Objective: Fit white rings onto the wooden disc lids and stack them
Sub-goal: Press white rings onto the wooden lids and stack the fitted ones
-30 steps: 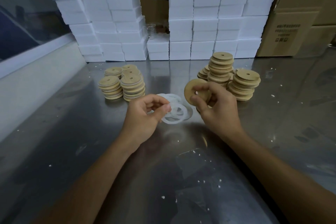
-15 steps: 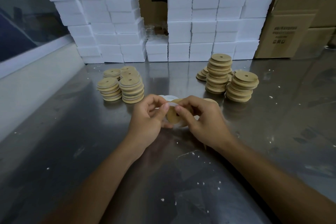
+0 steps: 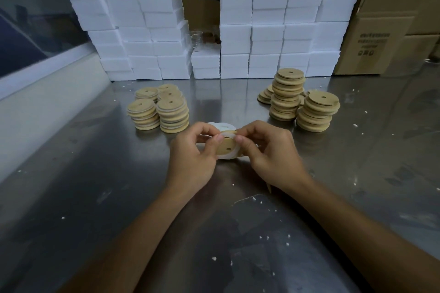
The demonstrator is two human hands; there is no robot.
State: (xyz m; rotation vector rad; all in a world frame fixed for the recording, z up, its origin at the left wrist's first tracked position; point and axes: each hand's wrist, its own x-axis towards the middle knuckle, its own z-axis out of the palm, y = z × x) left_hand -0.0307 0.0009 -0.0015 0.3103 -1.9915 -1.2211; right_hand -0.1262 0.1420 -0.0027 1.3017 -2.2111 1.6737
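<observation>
Table point(image 3: 95, 197): bears all items.
Rear: boxes point(image 3: 147, 38) stacked in a wall along the back edge; cartons point(image 3: 371, 38) behind and to the right of them.
Left, before the boxes: ringed stacks point(image 3: 164, 112), clustered and touching.
Right, before the boxes: plain stacks point(image 3: 300, 100), clustered, well apart from the ringed stacks.
Centre, between the two clusters and nearer the person: left hand point(image 3: 192, 159) and right hand point(image 3: 271, 157), side by side above the table, with a lid point(image 3: 227, 147) between them and a ring point(image 3: 228, 135) on its rim.
Just behind the hands, on the table: loose rings point(image 3: 221, 126).
</observation>
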